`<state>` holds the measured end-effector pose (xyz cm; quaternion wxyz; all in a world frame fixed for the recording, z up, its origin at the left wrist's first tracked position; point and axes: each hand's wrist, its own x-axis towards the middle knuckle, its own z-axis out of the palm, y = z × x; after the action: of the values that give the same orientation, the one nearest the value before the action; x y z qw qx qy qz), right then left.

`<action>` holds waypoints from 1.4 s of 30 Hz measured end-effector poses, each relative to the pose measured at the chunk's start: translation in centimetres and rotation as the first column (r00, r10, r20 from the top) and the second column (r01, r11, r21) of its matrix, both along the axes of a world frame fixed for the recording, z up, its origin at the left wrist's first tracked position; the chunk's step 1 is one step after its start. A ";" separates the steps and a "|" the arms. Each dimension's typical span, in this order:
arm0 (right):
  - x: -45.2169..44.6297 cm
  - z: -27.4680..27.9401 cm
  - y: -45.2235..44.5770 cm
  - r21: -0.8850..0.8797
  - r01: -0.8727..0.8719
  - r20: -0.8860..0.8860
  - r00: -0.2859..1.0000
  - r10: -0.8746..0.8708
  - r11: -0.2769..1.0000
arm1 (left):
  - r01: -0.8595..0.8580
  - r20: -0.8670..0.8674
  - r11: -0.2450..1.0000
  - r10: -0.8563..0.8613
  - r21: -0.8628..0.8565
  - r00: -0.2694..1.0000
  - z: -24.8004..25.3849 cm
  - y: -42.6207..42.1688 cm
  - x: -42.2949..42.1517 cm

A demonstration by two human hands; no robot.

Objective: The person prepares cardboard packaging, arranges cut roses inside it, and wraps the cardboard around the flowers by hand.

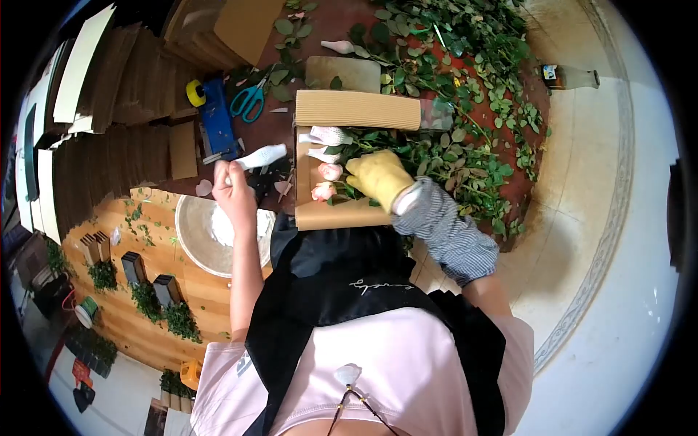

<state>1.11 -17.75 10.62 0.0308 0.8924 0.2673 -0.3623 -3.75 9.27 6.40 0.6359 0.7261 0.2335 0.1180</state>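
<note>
On cardboard (342, 216) — pink roses (330, 172), some netted; left hand (235, 190) pinching net (265, 156) — right hand (379, 179) at stems (350, 192), grip unclear.

1 head-worn camera looked steeply down and slightly forward with a round, wide view, close above the wearer's apron (331, 291), taking in the desk (254, 138) and floor (574, 167).

Now showing a pale pink short-sleeved T-shirt (392, 356) under a black fabric apron (291, 320)!
And now spotting white cursive lettering (382, 285) on the apron, a small grey marking (243, 364) on the T-shirt's left side, a yellow glove (386, 174) on the right hand (376, 183), a loose black-and-white striped sleeve cover (447, 232) above, and a dark cord necklace (338, 413) with gold-coloured beads and a whitish pendant (348, 373).
</note>
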 end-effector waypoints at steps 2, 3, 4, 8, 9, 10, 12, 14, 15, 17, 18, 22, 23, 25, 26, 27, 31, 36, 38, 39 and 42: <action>-0.3 2.3 -1.0 0.405 0.166 -0.011 0.984 -0.177 0.899 | 0.057 0.196 0.979 -0.096 0.197 0.976 3.0 -1.3 0.7; 0.3 4.0 -0.5 0.542 0.175 -0.047 0.983 -0.178 0.822 | 0.199 0.119 0.964 -0.221 0.175 0.968 2.8 -1.2 0.3; 0.2 5.0 0.4 0.564 0.097 0.108 0.976 -0.189 0.820 | 0.345 0.047 0.929 -0.354 0.137 0.934 2.5 -1.0 0.0; 0.4 2.6 2.0 -0.067 0.088 0.209 0.975 -0.073 0.994 | 0.539 -0.279 0.780 -0.466 0.319 0.840 1.2 -4.3 1.8; 0.4 2.0 1.7 -0.109 0.112 0.212 0.973 -0.087 0.988 | 0.590 -0.314 0.760 -0.509 0.273 0.801 2.1 -5.2 2.5; 0.2 1.5 1.5 -0.153 0.136 0.208 0.973 -0.103 0.979 | 0.640 -0.351 0.737 -0.553 0.218 0.756 2.6 -5.7 2.9; 0.0 0.6 0.7 -0.054 0.084 0.289 0.955 -0.065 0.995 | 0.665 -0.266 0.667 -0.610 0.337 0.746 1.4 -6.7 3.0; 0.3 -1.2 0.2 -0.026 0.078 0.324 0.944 -0.065 0.997 | 0.641 -0.167 0.698 -0.625 0.319 0.763 0.6 -7.0 2.8; 0.3 -1.8 0.0 0.013 0.078 0.349 0.934 -0.078 0.997 | 0.578 -0.107 0.769 -0.572 0.273 0.813 0.4 -6.8 2.7; 0.4 -2.6 0.2 -0.029 0.093 0.339 0.938 -0.078 0.995 | 0.334 0.014 0.923 -0.342 0.191 0.939 -0.9 -6.1 2.0; 0.4 -2.7 0.3 -0.070 0.106 0.331 0.941 -0.077 0.992 | 0.179 -0.002 0.979 -0.180 0.094 0.984 -0.5 -4.4 2.3; -0.4 0.0 -2.0 0.379 0.022 0.386 0.905 -0.180 0.925 | 0.245 0.135 0.937 -0.284 0.249 0.949 1.2 -0.8 2.6; -0.3 2.1 -1.2 0.268 0.094 0.280 0.945 -0.171 0.959 | 0.375 -0.023 0.927 -0.374 0.012 0.927 0.2 -1.2 1.8; -0.2 3.2 0.0 0.016 0.072 0.324 0.943 -0.073 0.997 | 0.536 -0.395 0.834 -0.540 -0.131 0.743 0.9 -2.5 2.1; -0.3 2.4 0.2 -0.091 0.069 0.361 0.932 -0.031 0.994 | 0.570 -0.219 0.819 -0.545 0.068 0.809 0.1 -4.0 2.3; -0.2 0.7 0.0 -0.059 0.018 0.425 0.905 0.009 0.998 | 0.570 -0.132 0.814 -0.556 0.112 0.821 0.0 -5.2 2.9; 0.4 -2.2 0.2 0.012 0.021 0.562 0.827 -0.024 1.000 | 0.513 -0.258 0.783 -0.445 0.351 0.857 0.0 -7.8 3.9; 1.1 -2.7 0.4 -0.005 0.068 0.584 0.810 -0.053 0.998 | 0.448 -0.207 0.894 -0.438 -0.001 0.875 0.7 -6.7 2.4; 1.1 -3.3 0.1 0.019 0.053 0.614 0.787 -0.054 0.998 | 0.161 -0.028 0.986 -0.160 0.036 0.987 0.9 -4.1 1.9; 1.0 -3.4 -0.1 0.038 0.037 0.641 0.766 -0.053 0.999 | 0.186 0.018 0.975 -0.189 0.125 0.982 1.3 -1.8 1.9; 1.3 -3.0 -0.4 0.055 0.021 0.521 0.852 -0.046 0.998 | 0.476 0.008 0.865 -0.483 0.156 0.875 3.6 -1.1 1.5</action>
<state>2.39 -18.10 7.65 0.0746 0.9622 0.2419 -0.1006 -2.26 8.12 9.99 0.5943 0.8039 0.0212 -0.0095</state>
